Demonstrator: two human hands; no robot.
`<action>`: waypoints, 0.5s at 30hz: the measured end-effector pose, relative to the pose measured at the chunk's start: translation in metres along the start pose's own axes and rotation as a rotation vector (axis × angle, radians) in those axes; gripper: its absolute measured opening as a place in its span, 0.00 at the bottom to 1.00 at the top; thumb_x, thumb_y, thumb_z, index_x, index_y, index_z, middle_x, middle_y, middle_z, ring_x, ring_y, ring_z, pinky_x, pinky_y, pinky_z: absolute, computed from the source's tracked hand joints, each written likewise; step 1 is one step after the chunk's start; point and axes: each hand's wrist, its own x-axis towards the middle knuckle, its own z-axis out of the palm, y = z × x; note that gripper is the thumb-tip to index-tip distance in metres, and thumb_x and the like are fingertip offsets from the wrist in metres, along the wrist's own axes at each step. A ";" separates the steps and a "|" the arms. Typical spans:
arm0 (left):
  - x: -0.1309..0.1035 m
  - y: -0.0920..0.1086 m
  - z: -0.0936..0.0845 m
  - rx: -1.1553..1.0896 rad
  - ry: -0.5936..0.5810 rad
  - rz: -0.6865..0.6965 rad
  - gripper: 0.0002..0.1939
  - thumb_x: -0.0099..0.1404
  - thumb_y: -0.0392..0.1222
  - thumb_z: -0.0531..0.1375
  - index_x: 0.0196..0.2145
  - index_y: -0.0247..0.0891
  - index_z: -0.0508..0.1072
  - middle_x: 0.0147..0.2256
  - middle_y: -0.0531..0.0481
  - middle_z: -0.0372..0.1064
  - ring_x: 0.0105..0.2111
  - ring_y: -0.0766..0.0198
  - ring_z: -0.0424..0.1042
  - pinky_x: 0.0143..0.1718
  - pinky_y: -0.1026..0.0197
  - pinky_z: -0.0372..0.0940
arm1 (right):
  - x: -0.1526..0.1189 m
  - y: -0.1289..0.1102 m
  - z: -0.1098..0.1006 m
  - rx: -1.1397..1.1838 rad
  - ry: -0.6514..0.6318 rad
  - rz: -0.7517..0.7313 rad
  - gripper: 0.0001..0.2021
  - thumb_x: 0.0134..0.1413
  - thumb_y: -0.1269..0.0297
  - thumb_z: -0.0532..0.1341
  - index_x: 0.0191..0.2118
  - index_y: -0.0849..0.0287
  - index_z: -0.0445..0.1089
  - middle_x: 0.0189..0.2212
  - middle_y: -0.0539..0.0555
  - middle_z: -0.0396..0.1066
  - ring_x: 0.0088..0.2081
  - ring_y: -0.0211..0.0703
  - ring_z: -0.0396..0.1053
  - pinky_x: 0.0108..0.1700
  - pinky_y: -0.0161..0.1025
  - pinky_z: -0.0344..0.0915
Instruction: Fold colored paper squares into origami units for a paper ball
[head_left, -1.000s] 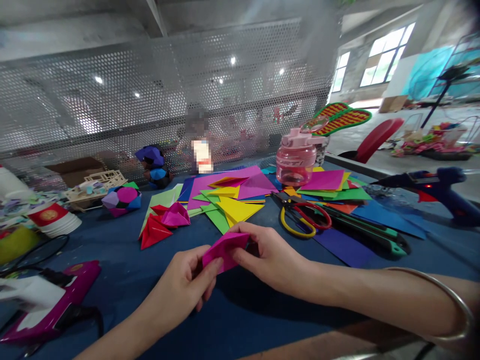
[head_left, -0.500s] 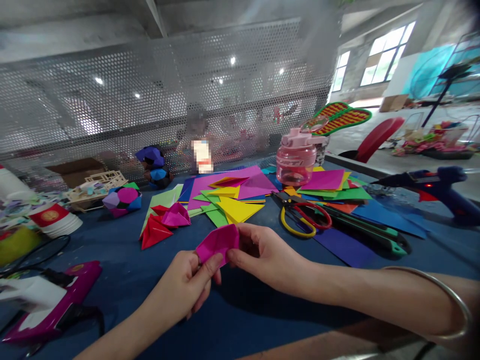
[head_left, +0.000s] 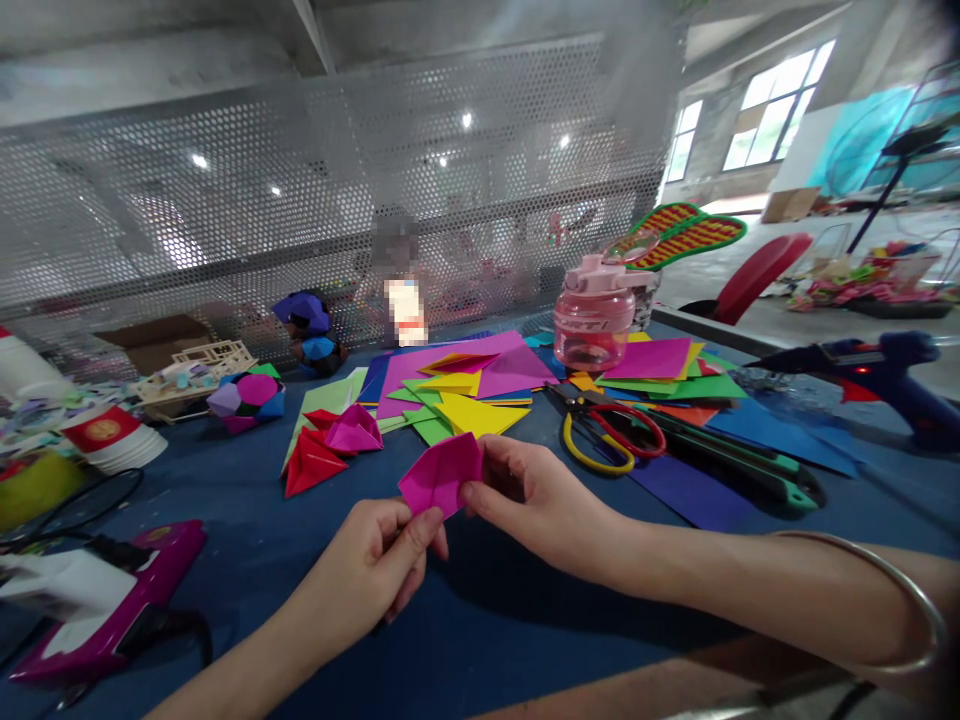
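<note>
A magenta piece of folded paper (head_left: 441, 474) is held up over the blue table, between both hands. My left hand (head_left: 397, 555) pinches its lower edge, thumb on the near face. At the paper's right edge, my right hand (head_left: 536, 505) is closed on it between thumb and fingers; some fingertips are hidden behind the sheet. Just beyond lie yellow folded papers (head_left: 484, 420) on green ones. Left of these sit red folded pieces (head_left: 315, 462) and another magenta folded piece (head_left: 355, 430).
Scissors (head_left: 600, 450) and a green-black utility knife (head_left: 750, 465) lie right of my hands. Behind them stands a pink bottle (head_left: 592, 325). A glue gun (head_left: 870, 375) is at far right. At left are a purple power strip (head_left: 150, 570) and paper cups (head_left: 112, 435).
Both hands have raised the magenta paper slightly and tilted it, so a vertical crease shows more clearly. Both still grip it.
</note>
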 end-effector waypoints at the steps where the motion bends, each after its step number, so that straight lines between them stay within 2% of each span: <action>1: 0.000 0.000 0.000 0.003 -0.006 -0.001 0.27 0.63 0.66 0.55 0.28 0.36 0.69 0.11 0.59 0.57 0.11 0.71 0.54 0.15 0.69 0.50 | 0.000 0.000 0.000 0.002 -0.002 -0.002 0.03 0.58 0.66 0.58 0.35 0.59 0.65 0.32 0.50 0.70 0.32 0.37 0.66 0.35 0.34 0.63; 9: -0.001 0.000 -0.002 0.083 -0.006 0.002 0.25 0.65 0.62 0.54 0.24 0.36 0.68 0.10 0.57 0.57 0.12 0.70 0.54 0.17 0.68 0.50 | 0.000 -0.004 0.000 -0.018 0.001 -0.013 0.03 0.58 0.67 0.58 0.36 0.60 0.67 0.33 0.50 0.71 0.34 0.39 0.67 0.37 0.34 0.65; 12: -0.001 0.001 -0.004 0.164 0.087 0.111 0.21 0.66 0.58 0.56 0.30 0.36 0.72 0.19 0.54 0.66 0.19 0.67 0.64 0.21 0.67 0.58 | 0.000 -0.004 0.000 -0.035 -0.010 -0.023 0.05 0.58 0.68 0.58 0.38 0.60 0.69 0.33 0.51 0.72 0.36 0.40 0.69 0.38 0.35 0.66; 15: -0.002 0.003 -0.005 0.178 0.167 0.253 0.12 0.66 0.50 0.59 0.41 0.40 0.72 0.34 0.51 0.73 0.32 0.63 0.72 0.33 0.66 0.66 | -0.002 -0.005 0.000 -0.089 -0.046 -0.022 0.08 0.58 0.68 0.57 0.40 0.61 0.73 0.34 0.51 0.74 0.34 0.40 0.69 0.37 0.35 0.66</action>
